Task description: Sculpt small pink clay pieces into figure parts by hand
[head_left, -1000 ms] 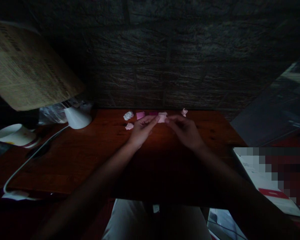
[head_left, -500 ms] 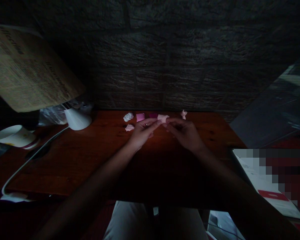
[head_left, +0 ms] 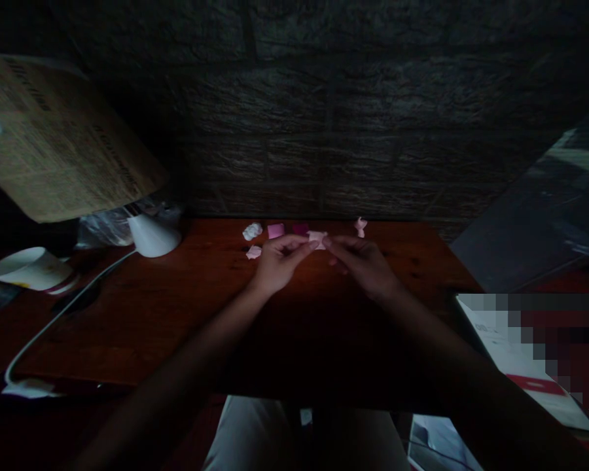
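Note:
Between my two hands is a small light pink piece of paper [head_left: 317, 238], creased along its upper edge. My left hand [head_left: 281, 260] pinches its left side with thumb and fingers. Its right side is pinched by my right hand [head_left: 362, 260]. Behind the left hand lie a pink square [head_left: 275, 230] and a dark magenta square [head_left: 301, 229]. A crumpled white piece [head_left: 252, 230] and a crumpled pale pink piece [head_left: 254, 252] rest to the left. Beyond my right hand lies a twisted pale pink piece [head_left: 360, 226].
A lamp with a newsprint-patterned shade [head_left: 73, 144] and white base [head_left: 154, 235] stands at the left, its white cord [head_left: 73, 304] running forward. Near it is a paper cup [head_left: 29, 268]. The wooden table [head_left: 177, 314] meets a dark brick wall [head_left: 294, 131]. A white-and-red panel [head_left: 525, 366] is at the right.
The pink paper has shifted slightly down in both hands, and its visible shape has changed a little. My right fingertips have changed position on it. The loose pieces stay where they were.

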A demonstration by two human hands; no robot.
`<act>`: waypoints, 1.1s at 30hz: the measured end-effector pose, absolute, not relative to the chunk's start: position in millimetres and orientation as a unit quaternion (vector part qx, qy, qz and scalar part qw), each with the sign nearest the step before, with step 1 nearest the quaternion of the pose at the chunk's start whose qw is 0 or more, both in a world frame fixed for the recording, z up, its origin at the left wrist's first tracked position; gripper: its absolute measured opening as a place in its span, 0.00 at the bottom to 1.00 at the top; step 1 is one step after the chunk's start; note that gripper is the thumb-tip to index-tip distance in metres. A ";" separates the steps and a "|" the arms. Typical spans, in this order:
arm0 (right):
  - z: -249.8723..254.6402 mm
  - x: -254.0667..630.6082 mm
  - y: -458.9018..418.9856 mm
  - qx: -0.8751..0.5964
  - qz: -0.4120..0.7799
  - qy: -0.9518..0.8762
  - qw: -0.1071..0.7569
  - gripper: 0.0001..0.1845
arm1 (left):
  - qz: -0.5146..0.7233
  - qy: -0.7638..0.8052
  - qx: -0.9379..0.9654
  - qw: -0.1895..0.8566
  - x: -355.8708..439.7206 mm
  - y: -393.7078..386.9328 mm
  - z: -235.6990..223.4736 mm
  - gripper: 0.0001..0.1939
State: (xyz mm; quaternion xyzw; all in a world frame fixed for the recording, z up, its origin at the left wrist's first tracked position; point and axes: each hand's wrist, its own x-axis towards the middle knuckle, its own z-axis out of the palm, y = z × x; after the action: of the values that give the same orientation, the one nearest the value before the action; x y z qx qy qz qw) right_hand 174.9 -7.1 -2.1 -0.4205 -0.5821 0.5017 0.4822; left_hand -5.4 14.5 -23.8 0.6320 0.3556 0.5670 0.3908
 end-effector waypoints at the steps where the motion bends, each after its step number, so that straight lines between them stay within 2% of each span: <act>1: -2.7 174.9 -6.6 -0.421 0.503 -0.576 0.487 0.24 | 0.562 0.353 0.640 0.387 -5.1 14.0 -24.1 0.06; 10: -2.3 173.8 -7.1 -0.430 0.475 -0.601 0.477 0.24 | 0.558 0.342 0.607 0.450 0.3 10.3 -18.6 0.14; 17: -7.5 172.3 -6.3 -0.438 0.490 -0.576 0.487 0.27 | 0.554 0.359 0.633 0.404 -0.9 10.1 -20.4 0.08; 22: -9.6 176.4 -2.4 -0.442 0.450 -0.611 0.479 0.28 | 0.560 0.358 0.654 0.361 1.8 9.3 -23.9 0.07; 33: -8.6 175.4 -4.9 -0.430 0.411 -0.651 0.471 0.26 | 0.578 0.370 0.597 0.415 0.8 11.3 -21.8 0.12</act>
State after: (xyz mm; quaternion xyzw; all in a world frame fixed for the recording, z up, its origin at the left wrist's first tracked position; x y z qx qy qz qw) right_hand 175.4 -4.9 -8.6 -0.4300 -0.6512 0.4110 0.4714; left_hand 0.8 11.3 -21.8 0.5974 0.3698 0.5781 0.4149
